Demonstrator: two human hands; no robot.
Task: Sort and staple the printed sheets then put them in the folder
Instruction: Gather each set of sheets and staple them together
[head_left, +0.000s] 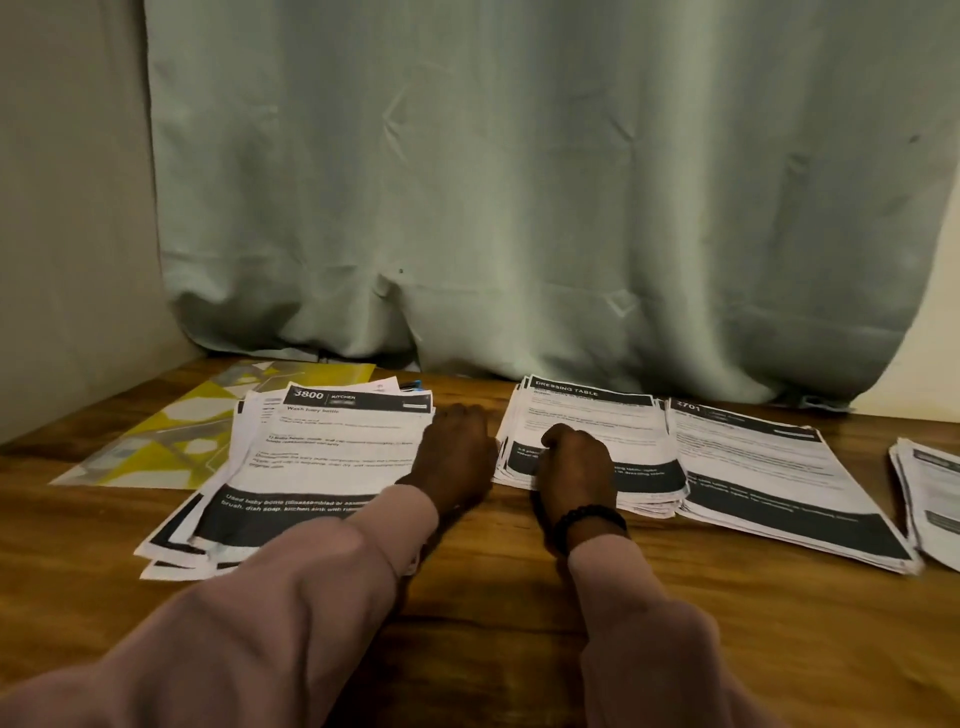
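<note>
Sorting looks under way: printed sheets lie in four piles across the surface (493, 597), none visibly stapled. Left hand (453, 457) rests, fingers curled, beside the loose left-center pile (322, 457); right hand (574, 470) grips the middle pile (592, 441). Yellow folder (218, 410), at far left, awaits; no stapler shows.

This looks like a room in a home used as a makeshift desk corner. A wood-grain worktop (493, 597) is pushed into the corner of a plain beige wall (67, 208), and a creased pale green curtain (519, 182) hangs down to the worktop's back edge, where an office would have fittings.
</note>
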